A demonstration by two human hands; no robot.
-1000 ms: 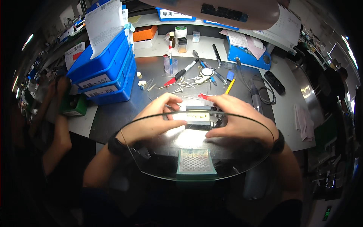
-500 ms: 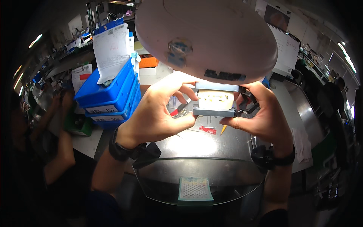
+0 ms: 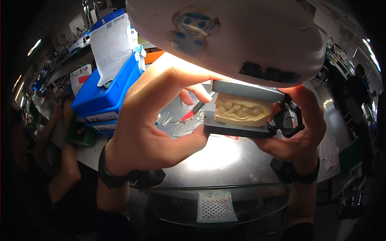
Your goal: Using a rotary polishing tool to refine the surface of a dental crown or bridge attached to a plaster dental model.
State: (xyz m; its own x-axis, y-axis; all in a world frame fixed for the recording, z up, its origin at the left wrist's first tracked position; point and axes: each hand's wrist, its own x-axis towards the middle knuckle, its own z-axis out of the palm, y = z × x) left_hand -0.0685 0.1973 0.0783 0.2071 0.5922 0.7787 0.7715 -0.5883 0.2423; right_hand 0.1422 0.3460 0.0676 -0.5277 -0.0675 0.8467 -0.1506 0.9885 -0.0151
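Observation:
Between both hands, just under the lamp, a dental articulator point(image 3: 237, 129) is held with its flat grey plates above and below. A cream plaster dental model point(image 3: 243, 110) sits between the plates, its rows of teeth facing me. My left hand point(image 3: 140, 128) grips the articulator's left end, thumb on the lower plate and index finger reaching to the upper one; its other fingers curl behind, apart from the model. My right hand point(image 3: 309, 146) is closed round the black hinge end, thumb beneath the lower plate; its fingers are partly hidden.
A big white lamp point(image 3: 229, 40) hangs close above the articulator. Stacked blue bins point(image 3: 98, 94) with papers point(image 3: 110, 50) stand left. Small tools, one red-handled point(image 3: 187, 115), lie on the metal worktop point(image 3: 209, 172). A perforated pad point(image 3: 217, 207) lies nearer me. A co-worker's arm point(image 3: 68, 168) shows far left.
The articulator has come nearer and looks larger, now tilted down slightly to the right. Both hands moved with it, keeping their grip. The lamp also appears larger and shifted right.

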